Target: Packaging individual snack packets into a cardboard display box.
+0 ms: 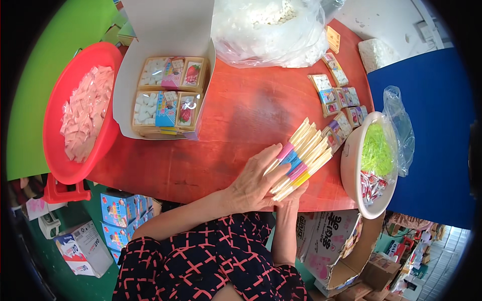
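Above the near edge of the red table, my left hand (251,179) is closed round a stack of candy packs (300,163). The packs are flat and stand on edge, pale trays with pink, blue and yellow bands. My right hand (295,194) supports the stack from its near end; its fingers are mostly hidden behind it. To the left stands an open white box (124,100) with two piles of similar packs (168,110), showing white pieces and a strawberry picture. More loose packs (326,95) lie along the table's right side.
A red basin (50,115) of pink sachets sits at the left edge. At the right, a white basin (351,165) holds bright green pieces and red-white sachets. A big plastic bag (271,37) of white pieces lies at the back. Cartons (326,246) stand below the table.
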Tool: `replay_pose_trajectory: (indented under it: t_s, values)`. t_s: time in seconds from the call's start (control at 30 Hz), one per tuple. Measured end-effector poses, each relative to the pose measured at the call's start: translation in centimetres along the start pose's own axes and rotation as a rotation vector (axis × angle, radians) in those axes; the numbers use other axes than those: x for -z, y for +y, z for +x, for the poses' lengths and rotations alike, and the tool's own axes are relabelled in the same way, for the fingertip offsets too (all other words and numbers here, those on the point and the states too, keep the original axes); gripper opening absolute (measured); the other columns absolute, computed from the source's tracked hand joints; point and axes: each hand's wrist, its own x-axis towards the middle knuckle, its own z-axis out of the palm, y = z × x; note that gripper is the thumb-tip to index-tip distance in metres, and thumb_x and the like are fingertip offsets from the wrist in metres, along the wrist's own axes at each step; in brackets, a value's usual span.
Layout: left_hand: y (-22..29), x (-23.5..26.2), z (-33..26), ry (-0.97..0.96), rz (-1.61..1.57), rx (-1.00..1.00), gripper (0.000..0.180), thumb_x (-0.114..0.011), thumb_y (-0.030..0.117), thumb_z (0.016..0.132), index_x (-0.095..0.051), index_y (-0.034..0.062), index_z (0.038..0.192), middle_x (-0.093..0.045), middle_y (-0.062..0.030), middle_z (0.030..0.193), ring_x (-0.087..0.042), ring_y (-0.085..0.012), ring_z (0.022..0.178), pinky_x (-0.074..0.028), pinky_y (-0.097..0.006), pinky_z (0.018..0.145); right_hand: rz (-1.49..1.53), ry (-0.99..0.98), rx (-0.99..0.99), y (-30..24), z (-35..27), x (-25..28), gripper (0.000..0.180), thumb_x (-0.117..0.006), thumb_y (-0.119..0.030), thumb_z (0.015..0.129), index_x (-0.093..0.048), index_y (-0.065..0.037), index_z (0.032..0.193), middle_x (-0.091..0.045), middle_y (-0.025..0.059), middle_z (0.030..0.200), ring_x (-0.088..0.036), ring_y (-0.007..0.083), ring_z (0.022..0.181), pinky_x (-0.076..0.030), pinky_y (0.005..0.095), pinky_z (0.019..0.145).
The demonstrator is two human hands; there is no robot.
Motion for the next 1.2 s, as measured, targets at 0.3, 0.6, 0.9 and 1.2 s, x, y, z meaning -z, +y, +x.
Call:
replay_pose_trajectory:
  t_s: [0.3,0.6,0.9,1.2]
  values:
    - [0.2,-0.1,-0.2,-0.076,0.059,0.067,0.090,-0.057,0.055,0.081,-0.018,-0.0009,0.140,-0.017,-0.0275,0.144,-0.024,-0.0414,0.132,-0.024,-0.048,0.106,-0.123,0.037,0.008,-2.4,0.3,1.8,0.084,-0.085,-0.032,0.057,-0.047,0.000,0.125,-0.060,0.0120,0.114,-0.060,0.0249,0.103,-0.051,0.0370,0.089]
    - [-1.7,1.6,1.9,0.156,-0.326,0.403,0.117,-0.072,0.058,0.065,-0.005,0.0006,0.143,-0.009,-0.0243,0.147,-0.015,-0.0366,0.137,-0.019,-0.049,0.109,-2.335,0.021,0.342,-8.2,1.1,-10.2,0.092,-0.082,-0.013,0.050,-0.037,-0.003,0.129,-0.054,0.0151,0.109,-0.056,0.0314,0.100,-0.047,0.0380,0.083]
    - [-2.0,2.6,5.7,-0.237,0.282,0.086,0.119,-0.088,0.021,0.043,-0.021,0.0099,0.140,-0.023,-0.0247,0.140,-0.029,-0.0396,0.128,-0.028,-0.050,0.103,-2.535,-0.340,0.284,-5.4,1.7,-7.9,0.101,-0.083,-0.018,0.048,-0.033,-0.003,0.134,-0.046,0.0121,0.090,-0.051,0.0295,0.082,-0.043,0.0402,0.067]
    - [-4.3,1.5,4.6,-0.225,-0.105,0.091,0.091,-0.084,0.011,0.051,-0.038,0.0040,0.129,-0.040,-0.0176,0.121,-0.043,-0.0348,0.114,-0.040,-0.041,0.096,-2.109,-0.122,0.505,-7.8,-1.1,-5.4,0.125,-0.076,-0.058,0.043,-0.021,-0.002,0.141,-0.024,0.0213,0.142,-0.028,0.0359,0.130,-0.027,0.0471,0.106]
